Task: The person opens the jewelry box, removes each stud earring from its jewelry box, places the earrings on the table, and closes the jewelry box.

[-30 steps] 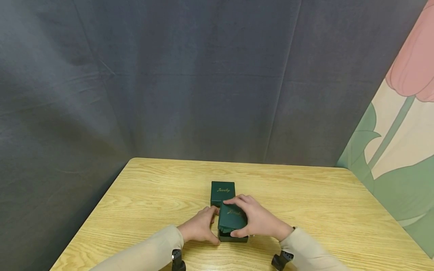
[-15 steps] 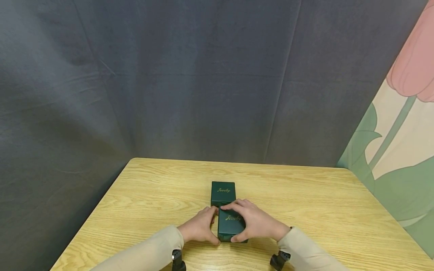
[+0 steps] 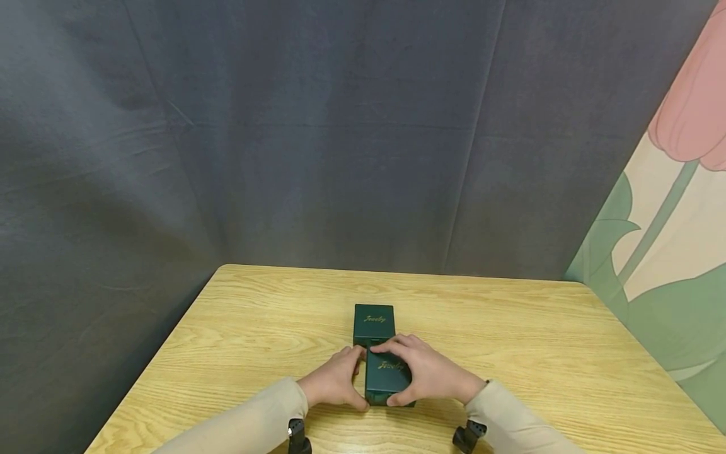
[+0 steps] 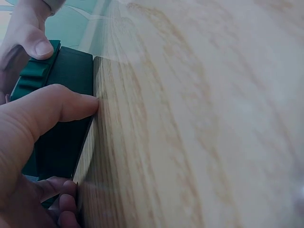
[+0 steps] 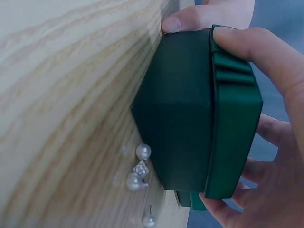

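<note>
A dark green jewelry box, its top lettered "Jewelry" in gold, stands on the table in front of me. My left hand holds the box's lower part from the left, thumb at the near corner, fingers curled at the far one. From the right, my right hand grips the lid, thumb on the pleated green bow. The lid sits level on the base, with a thin seam between them. In the right wrist view, pearl earrings lie beside the base, with another pearl lower down.
Directly behind the held box stands a second green jewelry box, also lidded. Both are on a light wood-grain table. A dark grey curtain hangs beyond the table, and a tulip-patterned cloth is at the right.
One second ago the lid was tilted and raised over the base, showing a dark gap. My right hand has lowered it level. The left hand has stayed in place.
</note>
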{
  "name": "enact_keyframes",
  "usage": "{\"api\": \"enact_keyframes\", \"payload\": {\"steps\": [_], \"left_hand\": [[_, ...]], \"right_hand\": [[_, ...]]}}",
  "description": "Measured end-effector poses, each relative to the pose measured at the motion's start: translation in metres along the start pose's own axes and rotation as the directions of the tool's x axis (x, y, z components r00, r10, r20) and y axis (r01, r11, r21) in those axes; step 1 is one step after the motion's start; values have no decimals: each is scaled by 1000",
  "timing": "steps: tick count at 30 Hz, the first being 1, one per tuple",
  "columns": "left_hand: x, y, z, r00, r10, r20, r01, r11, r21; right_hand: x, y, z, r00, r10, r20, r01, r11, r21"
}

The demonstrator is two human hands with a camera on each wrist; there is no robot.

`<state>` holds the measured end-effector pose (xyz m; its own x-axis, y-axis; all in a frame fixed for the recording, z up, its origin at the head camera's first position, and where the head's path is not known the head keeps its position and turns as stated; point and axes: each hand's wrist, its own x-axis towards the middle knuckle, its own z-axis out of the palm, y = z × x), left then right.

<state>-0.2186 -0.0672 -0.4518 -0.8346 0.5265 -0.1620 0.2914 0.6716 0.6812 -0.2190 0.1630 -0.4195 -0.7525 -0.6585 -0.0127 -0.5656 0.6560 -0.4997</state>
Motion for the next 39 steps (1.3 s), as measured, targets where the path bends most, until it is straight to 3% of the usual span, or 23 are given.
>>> {"api": "enact_keyframes", "payload": {"steps": [12,29,39], "left_hand": [[-3,3,-2,1000,4,5,-4,1000,-20],[-4,5,-4,1000,9,9,-9,1000,-15],[-3,4,-4,1000,0,17,1,1000,-18]], "right_hand": [[-1,1,0,999,-25,25,25,1000,-11],[0,6,4,997,-13,72,4,993,117],[0,5,0,993,-31,114,18,993,117]]}}
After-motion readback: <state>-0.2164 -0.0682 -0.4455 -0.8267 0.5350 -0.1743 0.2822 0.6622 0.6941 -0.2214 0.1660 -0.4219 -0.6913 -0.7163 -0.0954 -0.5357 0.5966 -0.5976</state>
